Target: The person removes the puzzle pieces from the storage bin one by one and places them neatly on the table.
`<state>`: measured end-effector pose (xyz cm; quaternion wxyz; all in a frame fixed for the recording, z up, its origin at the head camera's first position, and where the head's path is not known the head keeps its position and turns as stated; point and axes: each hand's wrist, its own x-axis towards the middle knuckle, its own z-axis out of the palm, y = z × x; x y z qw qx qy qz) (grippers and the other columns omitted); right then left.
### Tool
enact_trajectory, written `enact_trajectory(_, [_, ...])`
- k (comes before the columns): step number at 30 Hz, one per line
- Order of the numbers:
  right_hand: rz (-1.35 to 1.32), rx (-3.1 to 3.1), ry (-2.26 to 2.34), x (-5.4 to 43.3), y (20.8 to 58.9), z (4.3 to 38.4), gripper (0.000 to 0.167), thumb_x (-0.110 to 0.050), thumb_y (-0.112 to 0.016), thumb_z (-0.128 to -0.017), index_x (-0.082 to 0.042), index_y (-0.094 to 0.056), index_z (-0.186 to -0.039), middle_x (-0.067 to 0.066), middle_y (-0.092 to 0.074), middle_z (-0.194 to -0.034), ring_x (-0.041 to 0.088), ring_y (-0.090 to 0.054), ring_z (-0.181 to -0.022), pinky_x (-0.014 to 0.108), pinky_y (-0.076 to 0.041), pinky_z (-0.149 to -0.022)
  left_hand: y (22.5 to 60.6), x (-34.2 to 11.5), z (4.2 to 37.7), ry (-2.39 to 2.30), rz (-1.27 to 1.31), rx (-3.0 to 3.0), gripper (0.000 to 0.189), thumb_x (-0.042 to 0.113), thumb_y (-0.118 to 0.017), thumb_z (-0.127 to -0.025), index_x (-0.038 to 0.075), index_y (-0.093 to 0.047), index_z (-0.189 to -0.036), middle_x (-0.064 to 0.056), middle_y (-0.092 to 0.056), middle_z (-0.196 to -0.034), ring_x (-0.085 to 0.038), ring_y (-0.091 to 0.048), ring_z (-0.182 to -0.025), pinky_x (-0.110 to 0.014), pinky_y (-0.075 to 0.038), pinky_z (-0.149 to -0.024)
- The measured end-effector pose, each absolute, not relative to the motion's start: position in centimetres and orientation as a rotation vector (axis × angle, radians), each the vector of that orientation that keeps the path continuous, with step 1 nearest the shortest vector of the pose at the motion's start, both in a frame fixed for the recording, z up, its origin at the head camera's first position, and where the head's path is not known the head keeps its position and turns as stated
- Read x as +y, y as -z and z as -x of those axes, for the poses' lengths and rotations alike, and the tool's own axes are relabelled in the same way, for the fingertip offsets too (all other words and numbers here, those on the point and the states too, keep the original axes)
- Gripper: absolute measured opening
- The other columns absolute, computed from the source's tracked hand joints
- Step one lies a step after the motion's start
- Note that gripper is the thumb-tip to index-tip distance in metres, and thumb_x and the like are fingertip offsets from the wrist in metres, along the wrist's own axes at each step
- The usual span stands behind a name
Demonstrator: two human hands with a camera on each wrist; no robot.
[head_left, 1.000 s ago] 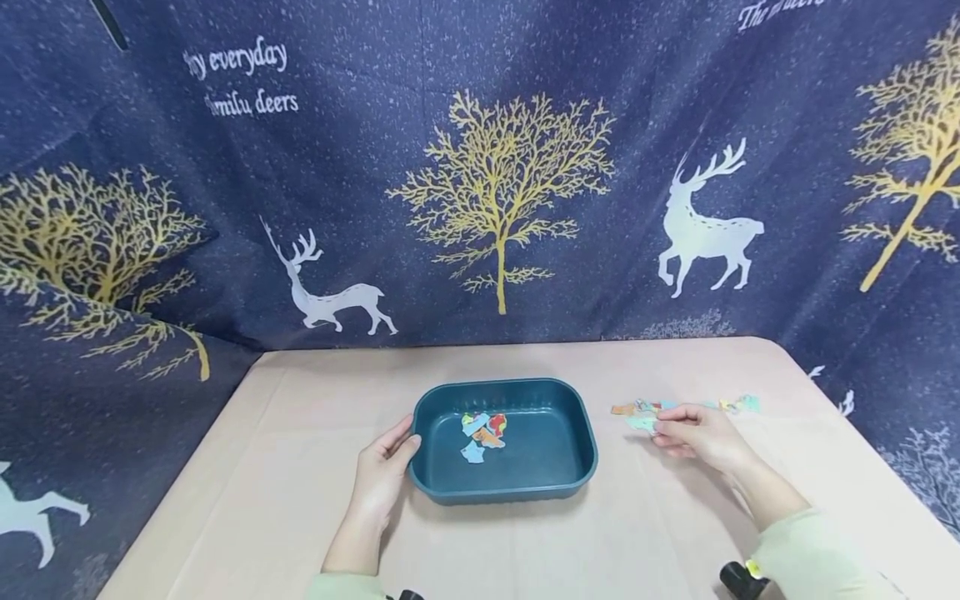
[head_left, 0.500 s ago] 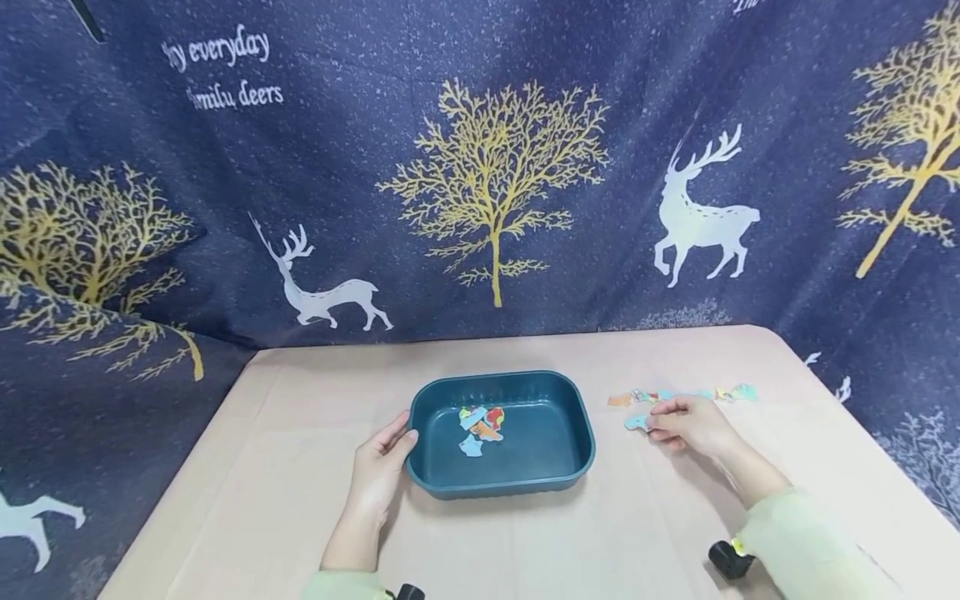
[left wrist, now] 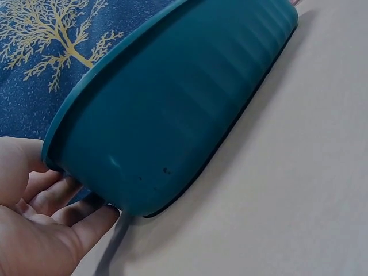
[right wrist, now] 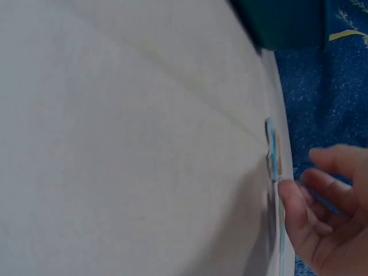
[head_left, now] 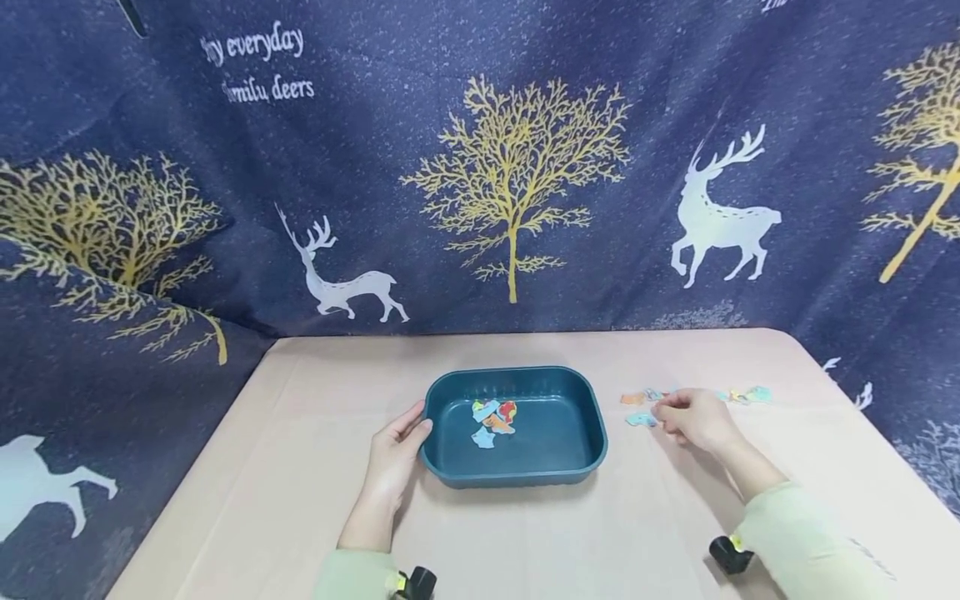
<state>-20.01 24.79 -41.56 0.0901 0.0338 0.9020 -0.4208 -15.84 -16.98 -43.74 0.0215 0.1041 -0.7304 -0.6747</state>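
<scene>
My left hand (head_left: 393, 458) grips the left end of a dark teal plastic tray (head_left: 517, 480), thumb at the rim and fingers along the outside in the left wrist view. Several small colourful puzzle pieces (head_left: 483, 437) lie in the tray's left half. To the right of the tray, a light-blue puzzle piece (head_left: 640, 420) is on the table, just in front of a row of other pieces. My right hand (head_left: 697, 421) hovers beside its right end, thumb tip close to it. In the right wrist view, thumb and forefinger are parted, with nothing pinched.
The row runs from an orange piece (head_left: 633, 399) to a pale blue-green one (head_left: 759, 393), partly hidden by my right hand. A beige cloth covers the table (head_left: 315, 400). A navy curtain (head_left: 450, 275) with deer and trees hangs behind its far edge.
My right hand has brought the light-blue piece down in front of the row and let go of it, its fingers now drawn slightly away. My left hand keeps hold of the tray.
</scene>
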Motion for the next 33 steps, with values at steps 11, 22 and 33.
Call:
enact_trajectory(11, [0.206, 2.743, 1.333, 21.9, 39.6, 19.6, 0.034, -0.026, -0.059, -0.094, 0.002, -0.065, -0.111, 0.018, -0.069, -0.103, 0.017, -0.065, -0.082, 0.029, -0.059, -0.064, 43.8, -17.0, 16.1, 2.094, -0.3, -2.255, 0.044, 0.015, -0.056, -0.094, 0.006, -0.049, -0.137, -0.015, -0.049, -0.141, -0.027, -0.047, -0.131, -0.029, -0.043, -0.104])
enact_trajectory(22, [0.373, 2.644, 1.554, 17.1, 38.0, 20.5, 0.034, -0.021, -0.06, -0.093, 0.008, -0.062, -0.111, 0.024, -0.069, -0.099, 0.016, -0.069, -0.083, 0.025, -0.06, -0.067, 43.9, -17.1, 16.0, 2.089, -0.303, -2.275, 0.045, 0.018, -0.056, -0.094, 0.01, -0.049, -0.137, -0.014, -0.051, -0.14, -0.028, -0.048, -0.13, -0.033, -0.045, -0.104])
enact_trajectory(33, [0.539, 2.73, 1.376, 12.0, 38.6, 22.0, 0.029, -0.026, -0.063, -0.091, -0.003, -0.068, -0.107, 0.009, -0.071, -0.093, 0.015, -0.064, -0.079, 0.025, -0.057, -0.066, 44.0, -17.2, 16.0, 2.069, -0.318, -2.258, 0.043, 0.015, -0.057, -0.093, 0.007, -0.051, -0.135, -0.014, -0.054, -0.137, -0.028, -0.05, -0.128, -0.031, -0.045, -0.103])
